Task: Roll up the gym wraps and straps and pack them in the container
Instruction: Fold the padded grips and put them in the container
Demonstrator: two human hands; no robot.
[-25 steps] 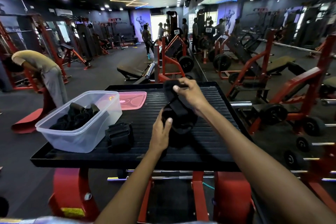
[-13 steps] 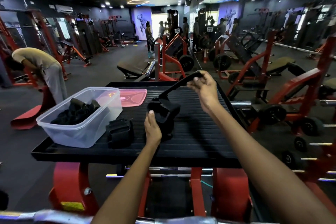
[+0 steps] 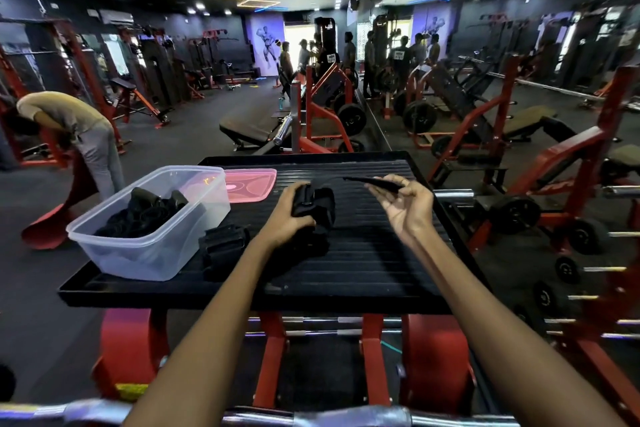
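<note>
A: Black is the colour of the strap (image 3: 313, 210) the person works on. It sits over the middle of the ribbed black platform (image 3: 363, 253).

B: Which hand has it?

A: Both do. The left hand (image 3: 289, 215) wraps its fingers round the thick bundled part and holds it just above the platform. The right hand (image 3: 405, 204) is palm up, and its thumb and fingers pinch the loose flat end of the strap, which stretches out to the right.

B: So the strap goes from one hand to the other?

A: Yes, the thin tail runs from the bundle across to the right hand.

B: Where is the box?

A: The clear plastic container (image 3: 152, 236) stands on the left part of the platform. Inside it lie rolled black wraps (image 3: 145, 215) in a dark pile.

B: Is there more to pack?

A: One more black wrap (image 3: 225, 246) lies on the platform, just beside the container and near the left arm. I cannot tell if it is rolled tight.

B: And the pink thing?

A: That is a pink lid (image 3: 251, 184), lying flat behind the container, touching its far side.

B: Anyone else around?

A: A person in a light shirt (image 3: 76, 128) bends over at the far left, beside a red machine.
</note>
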